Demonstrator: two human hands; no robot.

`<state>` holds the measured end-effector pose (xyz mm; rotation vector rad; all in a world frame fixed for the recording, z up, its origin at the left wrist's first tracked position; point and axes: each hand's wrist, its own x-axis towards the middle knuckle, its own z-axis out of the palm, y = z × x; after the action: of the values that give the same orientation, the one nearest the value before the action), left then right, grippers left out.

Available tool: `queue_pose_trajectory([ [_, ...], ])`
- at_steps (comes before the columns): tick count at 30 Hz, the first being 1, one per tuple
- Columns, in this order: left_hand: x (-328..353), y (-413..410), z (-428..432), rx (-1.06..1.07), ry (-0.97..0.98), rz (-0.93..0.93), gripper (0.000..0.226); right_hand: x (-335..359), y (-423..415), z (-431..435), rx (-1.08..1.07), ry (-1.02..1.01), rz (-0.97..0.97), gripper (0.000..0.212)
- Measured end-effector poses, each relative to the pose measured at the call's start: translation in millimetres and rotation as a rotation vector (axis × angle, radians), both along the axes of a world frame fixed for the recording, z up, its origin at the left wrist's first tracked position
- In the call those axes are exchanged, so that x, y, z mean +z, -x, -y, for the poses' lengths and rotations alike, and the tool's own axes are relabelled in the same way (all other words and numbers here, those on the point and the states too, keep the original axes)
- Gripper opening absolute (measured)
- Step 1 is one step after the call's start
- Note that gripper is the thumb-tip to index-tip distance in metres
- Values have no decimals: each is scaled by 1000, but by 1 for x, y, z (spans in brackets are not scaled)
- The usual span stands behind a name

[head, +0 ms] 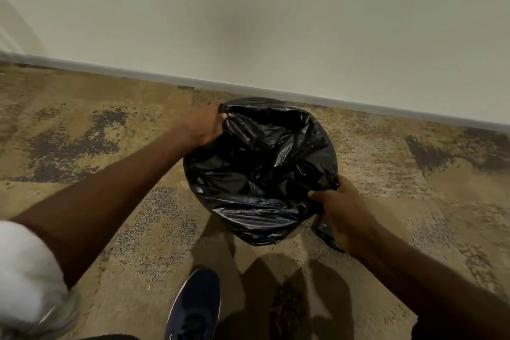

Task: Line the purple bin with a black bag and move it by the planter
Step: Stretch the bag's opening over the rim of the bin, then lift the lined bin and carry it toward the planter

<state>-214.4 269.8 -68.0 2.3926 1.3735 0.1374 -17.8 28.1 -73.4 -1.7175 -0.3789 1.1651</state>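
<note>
A crinkled black bag [259,171] is spread over a round bin on the carpet close to the wall; the bin itself is fully covered, so no purple shows. My left hand [205,127] grips the bag's edge at the far left of the rim. At the near right of the rim, my right hand [340,211] clutches a bunched fold of the bag, with a loose tail of plastic hanging below it. The bag sags inward in the middle. No planter is in view.
A pale wall with a grey baseboard [276,91] runs just behind the bin. Patterned tan and purple carpet [96,146] stretches left and right. My dark blue shoe [197,309] is below the bin; a white shoe [36,284] sits at the bottom left.
</note>
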Motion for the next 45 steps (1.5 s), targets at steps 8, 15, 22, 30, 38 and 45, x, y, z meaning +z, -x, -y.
queue_pose_trajectory([
  [8,21,32,7,364,391,450,42,-1,-29,18,-66,3,-97,27],
  [15,23,57,27,508,729,619,19,16,-29,9,-72,31,-62,10],
  [22,75,92,38,632,765,723,33,61,-37,-16,2,-71,-39,20],
  [30,188,175,30,717,669,880,37,161,21,-95,138,-259,-162,13],
  [38,233,294,-82,830,511,867,30,207,129,-238,286,-298,-183,10],
  [45,225,401,-250,898,381,776,22,179,250,-429,298,-291,-243,21],
])
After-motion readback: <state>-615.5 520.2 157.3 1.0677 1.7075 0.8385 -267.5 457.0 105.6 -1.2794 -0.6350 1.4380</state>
